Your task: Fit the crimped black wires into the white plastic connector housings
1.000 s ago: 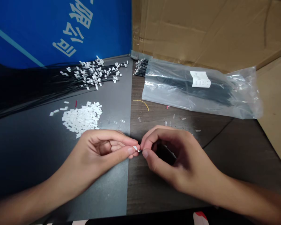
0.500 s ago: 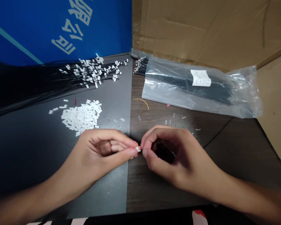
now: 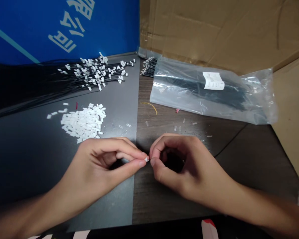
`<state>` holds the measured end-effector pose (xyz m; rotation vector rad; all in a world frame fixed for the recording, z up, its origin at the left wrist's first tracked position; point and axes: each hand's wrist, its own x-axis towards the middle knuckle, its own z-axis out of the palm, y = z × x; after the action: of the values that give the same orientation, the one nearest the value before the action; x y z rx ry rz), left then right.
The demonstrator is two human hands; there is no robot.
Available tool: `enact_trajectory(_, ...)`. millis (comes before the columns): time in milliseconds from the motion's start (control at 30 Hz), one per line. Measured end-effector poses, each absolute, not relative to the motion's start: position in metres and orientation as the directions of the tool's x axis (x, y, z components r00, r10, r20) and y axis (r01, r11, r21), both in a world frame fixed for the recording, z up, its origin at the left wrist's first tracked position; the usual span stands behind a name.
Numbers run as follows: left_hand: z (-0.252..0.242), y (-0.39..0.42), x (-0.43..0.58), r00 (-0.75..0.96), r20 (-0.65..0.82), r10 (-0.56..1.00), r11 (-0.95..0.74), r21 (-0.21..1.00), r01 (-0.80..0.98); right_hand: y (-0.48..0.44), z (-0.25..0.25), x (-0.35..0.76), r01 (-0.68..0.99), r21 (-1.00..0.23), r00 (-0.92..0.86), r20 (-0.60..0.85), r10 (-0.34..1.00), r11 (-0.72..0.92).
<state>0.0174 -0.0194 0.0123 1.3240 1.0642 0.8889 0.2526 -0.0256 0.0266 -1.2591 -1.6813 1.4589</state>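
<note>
The left hand (image 3: 99, 162) is closed in a pinch, thumb and index finger gripping a tiny white connector housing (image 3: 146, 159), which sits between the two hands above the seam where a dark grey mat (image 3: 27, 159) meets a wood-grain table (image 3: 164, 205). The housing is a small rectangular plastic block, and its detail is too small to make out. The right hand (image 3: 189, 166) is curled, its thumb and index finger pinched together right against the housing; whether they hold a wire there is hidden by the fingers. On the mat, a heap of loose white housings (image 3: 83, 122) lies above the left hand, with a few strays to its left. Beyond it, a spread of black wires (image 3: 94, 73) ends in white housings. Clear small pieces (image 3: 175, 128) are scattered on the table, below a bent yellow wire (image 3: 149, 107). A clear plastic bag (image 3: 209, 89) holds a bundle of black wires, and their metal-tipped ends (image 3: 149, 66) stick out at its left end. Its white label (image 3: 213, 81) has print too small to read. Behind the mat, a blue board (image 3: 64, 30) bears large white Chinese characters, upside down in this view, and one pair looks like 公司. Brown cardboard (image 3: 214, 30) stands behind the table.
</note>
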Motion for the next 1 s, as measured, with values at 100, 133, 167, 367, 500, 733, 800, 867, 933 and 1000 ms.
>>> enact_trajectory(100, 0.0116, -0.0193, 0.0172, 0.316, -0.095, 0.944, 0.075, 0.994, 0.076, -0.0261, 0.0268, 0.2520, 0.292, -0.955, -0.386, -0.168, 0.907, -0.053)
enact_trajectory(133, 0.0116, -0.0191, 0.0171, 0.320, -0.096, 0.942, 0.075, 0.994, 0.076, -0.0261, 0.0270, 0.2518, 0.293, -0.955, -0.386, -0.169, 0.907, -0.053)
enact_trajectory(167, 0.0117, -0.0190, 0.0172, 0.320, -0.091, 0.943, 0.071, 0.995, 0.074, -0.0260, 0.0273, 0.2516, 0.294, -0.954, -0.388, -0.169, 0.906, -0.052)
enact_trajectory(367, 0.0133, -0.0190, 0.0193, 0.308, -0.040, 0.951, 0.000, 0.992, 0.127, -0.0246, 0.0279, 0.2524, 0.303, -0.952, -0.404, -0.165, 0.900, -0.039)
enact_trajectory(500, 0.0124, -0.0201, 0.0182, 0.296, -0.009, 0.955, -0.040, 0.987, 0.158, -0.0246, 0.0288, 0.2535, 0.307, -0.951, -0.418, -0.163, 0.894, -0.030)
enact_trajectory(733, 0.0118, -0.0216, 0.0171, 0.297, -0.024, 0.955, -0.006, 0.995, 0.101, -0.0226, 0.0320, 0.2512, 0.300, -0.953, -0.418, -0.174, 0.892, -0.046)
enact_trajectory(800, 0.0117, -0.0216, 0.0184, 0.298, -0.018, 0.954, -0.012, 0.995, 0.099, -0.0221, 0.0319, 0.2512, 0.289, -0.955, -0.410, -0.190, 0.892, -0.070)
enact_trajectory(867, 0.0123, -0.0214, 0.0195, 0.301, -0.014, 0.954, -0.018, 0.994, 0.104, -0.0224, 0.0314, 0.2515, 0.284, -0.955, -0.409, -0.196, 0.891, -0.080)
enact_trajectory(933, 0.0131, -0.0211, 0.0199, 0.305, -0.013, 0.952, -0.021, 0.994, 0.109, -0.0235, 0.0305, 0.2519, 0.278, -0.957, -0.410, -0.197, 0.891, -0.084)
enact_trajectory(1000, 0.0136, -0.0212, 0.0193, 0.304, -0.014, 0.952, -0.020, 0.994, 0.108, -0.0249, 0.0291, 0.2521, 0.269, -0.960, -0.407, -0.192, 0.893, -0.084)
